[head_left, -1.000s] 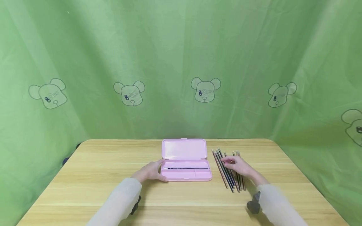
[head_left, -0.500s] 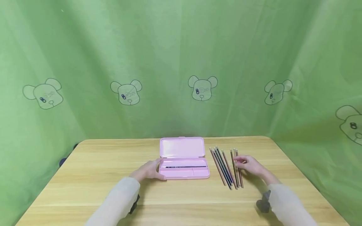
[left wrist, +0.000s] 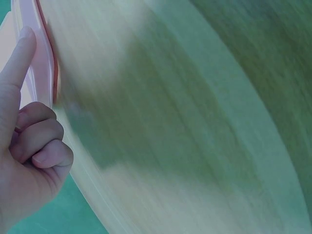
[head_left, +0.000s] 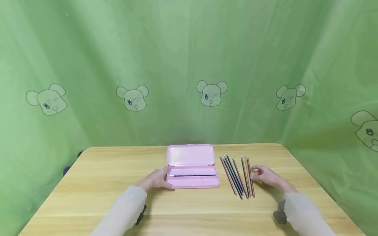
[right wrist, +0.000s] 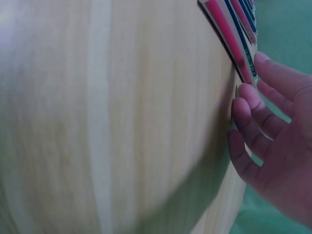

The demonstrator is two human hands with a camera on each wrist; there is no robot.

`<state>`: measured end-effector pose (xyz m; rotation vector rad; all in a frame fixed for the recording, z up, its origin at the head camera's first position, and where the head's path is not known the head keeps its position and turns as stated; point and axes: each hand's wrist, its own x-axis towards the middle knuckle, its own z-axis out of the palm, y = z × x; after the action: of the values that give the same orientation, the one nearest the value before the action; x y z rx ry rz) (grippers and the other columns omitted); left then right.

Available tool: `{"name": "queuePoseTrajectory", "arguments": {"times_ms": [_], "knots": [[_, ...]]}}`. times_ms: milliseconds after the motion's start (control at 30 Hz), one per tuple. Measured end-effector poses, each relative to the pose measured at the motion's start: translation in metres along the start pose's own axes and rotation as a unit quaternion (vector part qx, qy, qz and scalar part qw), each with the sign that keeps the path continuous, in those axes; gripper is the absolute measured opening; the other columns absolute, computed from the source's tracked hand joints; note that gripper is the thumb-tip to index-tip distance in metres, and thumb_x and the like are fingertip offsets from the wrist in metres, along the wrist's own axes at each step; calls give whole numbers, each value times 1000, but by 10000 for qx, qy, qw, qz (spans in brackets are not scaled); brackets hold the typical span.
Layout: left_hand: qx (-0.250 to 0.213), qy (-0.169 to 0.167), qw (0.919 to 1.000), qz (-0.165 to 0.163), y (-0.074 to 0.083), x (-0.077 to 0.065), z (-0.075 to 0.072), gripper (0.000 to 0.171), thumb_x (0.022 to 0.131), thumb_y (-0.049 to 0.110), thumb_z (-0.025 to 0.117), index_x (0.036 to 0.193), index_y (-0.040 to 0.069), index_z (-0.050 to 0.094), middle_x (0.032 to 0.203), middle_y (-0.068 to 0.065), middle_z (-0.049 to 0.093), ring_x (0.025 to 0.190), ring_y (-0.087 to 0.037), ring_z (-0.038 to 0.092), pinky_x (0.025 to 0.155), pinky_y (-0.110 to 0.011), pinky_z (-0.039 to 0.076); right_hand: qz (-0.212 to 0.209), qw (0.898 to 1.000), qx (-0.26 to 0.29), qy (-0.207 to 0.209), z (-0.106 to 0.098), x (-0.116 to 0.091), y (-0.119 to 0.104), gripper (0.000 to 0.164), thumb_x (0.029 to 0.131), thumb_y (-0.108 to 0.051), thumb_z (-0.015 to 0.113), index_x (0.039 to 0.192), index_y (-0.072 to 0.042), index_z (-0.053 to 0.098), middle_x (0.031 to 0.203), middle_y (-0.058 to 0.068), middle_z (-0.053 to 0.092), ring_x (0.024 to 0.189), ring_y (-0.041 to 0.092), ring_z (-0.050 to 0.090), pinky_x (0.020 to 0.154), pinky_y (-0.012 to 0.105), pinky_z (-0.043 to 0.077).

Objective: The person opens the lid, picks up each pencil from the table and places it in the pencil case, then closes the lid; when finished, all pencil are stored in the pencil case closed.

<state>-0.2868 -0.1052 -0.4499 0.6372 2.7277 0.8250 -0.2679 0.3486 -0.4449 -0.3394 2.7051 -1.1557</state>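
A pink pencil case point(head_left: 193, 187) lies unfolded on the table, its lid point(head_left: 190, 155) tilted back. One dark pencil point(head_left: 193, 175) rests lengthwise in the rear compartment. My left hand point(head_left: 155, 179) holds the left end of the case, thumb at the front corner; in the left wrist view its other fingers are curled. To the right of the case several striped pencils point(head_left: 233, 177) lie loosely side by side. My right hand point(head_left: 267, 175) is at the right edge of these pencils, fingertips beside the outermost red pencil point(head_left: 251, 180). A gap shows between thumb and fingers in the right wrist view.
The light wooden table point(head_left: 189, 213) extends around the case and pencils. A green curtain point(head_left: 165, 65) with bear-head outlines hangs behind and at both sides. Dark objects point(head_left: 67, 169) show beyond the table's left edge.
My right hand has moved right, from above the middle of the pencils to their right edge. The pencils it covered now show. My left hand stays on the case.
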Motion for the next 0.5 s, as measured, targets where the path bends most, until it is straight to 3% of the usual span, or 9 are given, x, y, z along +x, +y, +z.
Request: {"name": "queuePoseTrajectory", "arguments": {"times_ms": [267,500], "knots": [[8,11,10000,-25,1,-3,0,95,66,35,79,140,-1,30,129,-30,45,119,-41,44,101,-51,35,333,9994,-45,36,3,0,-4,60,79,-7,64,121,22,33,82,12,49,71,20,47,63,30,45],[31,26,10000,15,3,-3,-1,95,66,34,79,140,0,30,129,-30,46,118,-41,45,101,-51,36,531,9966,-616,109,-1,2,-9,54,74,-1,63,117,22,37,77,13,55,70,19,53,69,35,49]]}}
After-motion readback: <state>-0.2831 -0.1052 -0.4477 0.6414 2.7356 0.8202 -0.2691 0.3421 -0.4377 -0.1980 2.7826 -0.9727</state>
